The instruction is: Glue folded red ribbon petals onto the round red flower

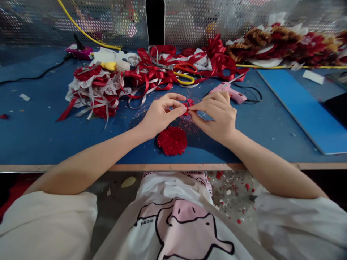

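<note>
Between my fingertips is a small piece of red ribbon point(190, 102), gathered or folded, held just above the blue table. My left hand point(165, 111) pinches it from the left with thumb and fingers. From the right, my right hand point(217, 115) pinches the same ribbon, and its fingers cover part of it. A round, ruffled red fabric flower point(172, 141) lies on the table just below my hands, touched by neither. Behind my right hand rests a pink glue gun point(233, 94), partly hidden by the fingers.
A heap of red and white ribbons point(162, 77) stretches along the back, with scissors point(185, 73) among it. Red and white rosettes point(94, 90) are piled at left. A purple tool point(79, 52) sits farther back. At right lie a blue board point(303, 108) and brown-red flowers point(284, 43).
</note>
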`<state>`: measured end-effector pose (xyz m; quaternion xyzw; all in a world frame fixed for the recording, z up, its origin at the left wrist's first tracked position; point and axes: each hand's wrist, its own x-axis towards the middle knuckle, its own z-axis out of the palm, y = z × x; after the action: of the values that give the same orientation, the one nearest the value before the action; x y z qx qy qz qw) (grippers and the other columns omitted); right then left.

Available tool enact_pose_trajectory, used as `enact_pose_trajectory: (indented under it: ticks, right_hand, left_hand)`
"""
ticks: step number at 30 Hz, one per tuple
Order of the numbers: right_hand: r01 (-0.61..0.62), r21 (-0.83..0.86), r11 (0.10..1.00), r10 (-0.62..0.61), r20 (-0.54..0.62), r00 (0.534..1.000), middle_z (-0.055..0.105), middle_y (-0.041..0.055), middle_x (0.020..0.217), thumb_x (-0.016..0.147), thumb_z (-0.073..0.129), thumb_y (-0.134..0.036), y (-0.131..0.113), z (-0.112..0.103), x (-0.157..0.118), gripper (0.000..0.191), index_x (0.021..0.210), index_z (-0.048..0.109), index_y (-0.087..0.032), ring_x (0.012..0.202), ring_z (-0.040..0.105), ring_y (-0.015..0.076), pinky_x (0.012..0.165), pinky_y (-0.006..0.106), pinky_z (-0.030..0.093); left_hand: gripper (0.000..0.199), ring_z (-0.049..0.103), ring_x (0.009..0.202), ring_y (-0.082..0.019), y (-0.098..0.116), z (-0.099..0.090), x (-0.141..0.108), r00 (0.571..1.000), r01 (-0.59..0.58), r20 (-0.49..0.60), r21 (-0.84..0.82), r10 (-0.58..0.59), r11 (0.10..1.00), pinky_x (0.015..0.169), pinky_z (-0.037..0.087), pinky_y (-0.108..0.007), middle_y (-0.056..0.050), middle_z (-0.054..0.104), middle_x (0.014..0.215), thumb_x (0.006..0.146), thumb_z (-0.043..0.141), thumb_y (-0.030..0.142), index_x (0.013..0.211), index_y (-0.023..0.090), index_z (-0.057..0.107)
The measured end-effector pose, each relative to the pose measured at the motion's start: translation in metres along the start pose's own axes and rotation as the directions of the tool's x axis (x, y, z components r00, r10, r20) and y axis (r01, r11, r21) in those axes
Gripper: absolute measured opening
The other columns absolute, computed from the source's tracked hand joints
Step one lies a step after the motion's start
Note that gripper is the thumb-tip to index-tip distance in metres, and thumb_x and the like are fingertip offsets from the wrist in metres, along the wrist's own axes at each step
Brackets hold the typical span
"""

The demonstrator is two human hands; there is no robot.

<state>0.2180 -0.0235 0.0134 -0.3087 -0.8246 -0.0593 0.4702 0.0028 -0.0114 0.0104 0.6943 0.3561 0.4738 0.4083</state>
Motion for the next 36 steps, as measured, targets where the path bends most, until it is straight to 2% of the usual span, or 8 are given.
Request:
enact_pose_trajectory:
  ticks: [2, 6, 9, 11, 18, 23, 30, 36]
  right_hand:
    - [-0.002, -0.013, 1.000, 0.002, -0.010, 1.000, 0.077, -0.0023, 0.084, 0.092, 0.072, -0.023, -0.003, 0.000, 0.001, 0.010, 0.095, 0.075, -0.032, 0.083, 0.069, 0.0228, 0.084, 0.045, 0.050]
    - [-0.141, 0.053, 0.989, 0.141, -0.005, 0.990, 0.074, -0.0012, 0.078, 0.090, 0.069, -0.021, -0.009, -0.002, 0.003, 0.008, 0.088, 0.071, -0.028, 0.078, 0.066, 0.0211, 0.082, 0.044, 0.049]
    - [-0.255, 0.123, 0.959, 0.252, 0.042, 0.967, 0.075, -0.0004, 0.079, 0.088, 0.069, -0.019, -0.012, -0.003, 0.003, 0.008, 0.084, 0.069, -0.026, 0.078, 0.066, 0.0200, 0.086, 0.045, 0.051]
    - [-0.319, 0.160, 0.934, 0.311, 0.075, 0.948, 0.075, -0.0005, 0.079, 0.087, 0.069, -0.019, -0.012, -0.003, 0.003, 0.008, 0.082, 0.068, -0.026, 0.078, 0.066, 0.0191, 0.088, 0.044, 0.051]
    - [-0.422, 0.283, 0.862, 0.402, 0.127, 0.907, 0.075, -0.0012, 0.076, 0.084, 0.073, -0.022, -0.010, 0.000, 0.003, 0.005, 0.080, 0.075, -0.024, 0.073, 0.066, 0.0157, 0.077, 0.035, 0.053]
    - [-0.411, 0.312, 0.856, 0.397, 0.109, 0.911, 0.077, 0.0001, 0.077, 0.087, 0.078, -0.026, -0.007, 0.001, 0.002, 0.004, 0.086, 0.082, -0.025, 0.075, 0.068, 0.0169, 0.075, 0.037, 0.055]
    - [-0.309, 0.218, 0.926, 0.312, 0.021, 0.950, 0.078, -0.0010, 0.085, 0.090, 0.080, -0.031, -0.008, -0.002, 0.001, 0.008, 0.098, 0.080, -0.032, 0.081, 0.068, 0.0211, 0.089, 0.048, 0.056]
    - [-0.197, 0.114, 0.974, 0.200, -0.014, 0.980, 0.077, -0.0017, 0.083, 0.094, 0.077, -0.032, -0.011, -0.004, 0.003, 0.004, 0.095, 0.079, -0.036, 0.082, 0.068, 0.0218, 0.087, 0.048, 0.053]
  left_hand:
    - [0.016, 0.071, 0.114, -0.025, 0.001, -0.001, 0.000, 1.000, -0.005, 0.018, 0.002, 0.005, 1.000, 0.094, 0.059, -0.041, -0.004, 0.077, 0.125, 0.087, 0.078, 0.039, 0.081, 0.024, 0.081]
    - [0.016, 0.070, 0.121, -0.024, 0.005, -0.005, 0.000, 1.000, -0.017, 0.015, 0.025, 0.016, 1.000, 0.103, 0.056, -0.040, -0.004, 0.079, 0.120, 0.094, 0.070, 0.034, 0.089, 0.025, 0.083]
    - [0.018, 0.068, 0.124, -0.025, 0.007, -0.007, 0.001, 0.997, -0.067, 0.031, 0.105, 0.065, 0.992, 0.090, 0.058, -0.035, -0.004, 0.076, 0.129, 0.093, 0.068, 0.032, 0.101, 0.027, 0.083]
    - [0.017, 0.068, 0.123, -0.026, 0.007, -0.008, 0.000, 0.995, -0.093, 0.042, 0.161, 0.088, 0.983, 0.080, 0.057, -0.032, -0.005, 0.072, 0.135, 0.092, 0.069, 0.033, 0.100, 0.027, 0.082]
    - [0.011, 0.070, 0.116, -0.026, 0.003, -0.008, 0.000, 0.988, -0.149, 0.073, 0.215, 0.137, 0.965, 0.080, 0.057, -0.036, -0.008, 0.070, 0.137, 0.089, 0.073, 0.032, 0.091, 0.024, 0.080]
    - [0.011, 0.071, 0.106, -0.024, 0.000, -0.005, 0.001, 0.996, -0.076, 0.044, 0.108, 0.072, 0.991, 0.077, 0.056, -0.037, -0.008, 0.071, 0.134, 0.087, 0.074, 0.031, 0.083, 0.022, 0.078]
    - [0.007, 0.065, 0.129, -0.027, 0.000, -0.002, 0.001, 0.999, 0.051, 0.014, -0.067, -0.050, 0.996, 0.110, 0.053, -0.047, -0.005, 0.073, 0.130, 0.085, 0.075, 0.026, 0.080, 0.024, 0.079]
    - [0.007, 0.065, 0.126, -0.026, 0.002, -0.002, 0.001, 0.997, 0.041, 0.066, -0.104, -0.034, 0.994, 0.111, 0.051, -0.047, -0.004, 0.074, 0.129, 0.085, 0.075, 0.027, 0.081, 0.025, 0.081]
